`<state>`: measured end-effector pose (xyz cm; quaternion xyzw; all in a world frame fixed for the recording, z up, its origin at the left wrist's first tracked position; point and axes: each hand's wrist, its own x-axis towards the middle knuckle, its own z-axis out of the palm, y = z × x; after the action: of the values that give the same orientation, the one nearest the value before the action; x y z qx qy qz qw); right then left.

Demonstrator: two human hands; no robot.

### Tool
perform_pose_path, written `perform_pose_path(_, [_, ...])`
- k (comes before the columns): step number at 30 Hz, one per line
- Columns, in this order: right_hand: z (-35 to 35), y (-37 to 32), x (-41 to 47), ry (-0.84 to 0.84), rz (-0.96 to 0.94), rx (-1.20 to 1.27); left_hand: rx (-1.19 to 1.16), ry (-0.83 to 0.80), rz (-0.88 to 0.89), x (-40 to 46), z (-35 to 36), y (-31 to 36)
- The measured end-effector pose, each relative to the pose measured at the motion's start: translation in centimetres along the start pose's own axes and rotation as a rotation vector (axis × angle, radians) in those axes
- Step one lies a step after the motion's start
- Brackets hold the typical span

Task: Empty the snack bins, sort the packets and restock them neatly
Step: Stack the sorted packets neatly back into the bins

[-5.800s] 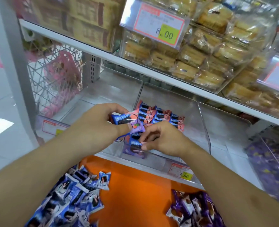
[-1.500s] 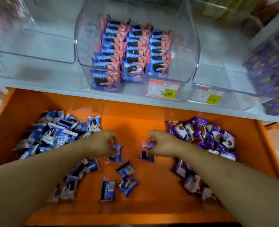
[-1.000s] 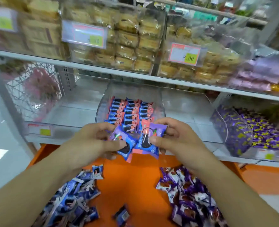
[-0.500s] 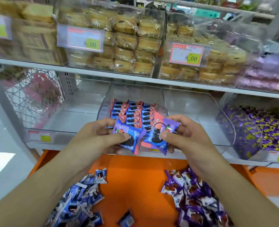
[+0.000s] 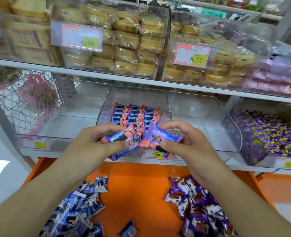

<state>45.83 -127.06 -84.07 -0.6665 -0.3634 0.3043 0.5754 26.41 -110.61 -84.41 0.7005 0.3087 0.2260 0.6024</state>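
Note:
My left hand (image 5: 93, 144) pinches a pink-and-blue cookie packet (image 5: 120, 138) between thumb and fingers. My right hand (image 5: 187, 142) grips a second packet of the same kind (image 5: 160, 138), held beside the first. Both are in front of the middle clear bin (image 5: 107, 106), which holds three neat rows of the same pink-and-blue packets (image 5: 134, 115). Below, on the orange tray (image 5: 137, 189), lie a heap of blue-and-white packets (image 5: 78, 209) at the left and a heap of purple packets (image 5: 197, 202) at the right. One dark packet (image 5: 128, 228) lies alone between them.
Clear bins to the left (image 5: 69, 124) and right (image 5: 201, 117) of the middle one hold nothing. A bin of purple sweets (image 5: 260, 135) stands at the far right. The upper shelf carries bins of wrapped cakes (image 5: 129, 48) with price tags. A wire basket (image 5: 28, 100) hangs at the left.
Both hands picked up a packet each from the orange tray and lifted them to the front of the middle bin. The packets have since been turned flatter, side by side.

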Motion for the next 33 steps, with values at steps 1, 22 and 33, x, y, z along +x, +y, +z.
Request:
perform_pose_path(1, [0.0, 0.0, 0.0, 0.001, -0.015, -0.019, 0.022, -0.003, 0.012, 0.0, 0.0, -0.1])
perform_pose_path(22, [-2.7, 0.5, 2.1, 0.177, 0.107, -0.125, 0.176, 0.011, 0.074, 4.7, 0.8, -0.8])
perform_pose_path(33, [-5.2, 1.9, 3.5, 0.271, 0.132, -0.116, 0.797, -0.274, 0.132, 15.8, 2.9, -3.9])
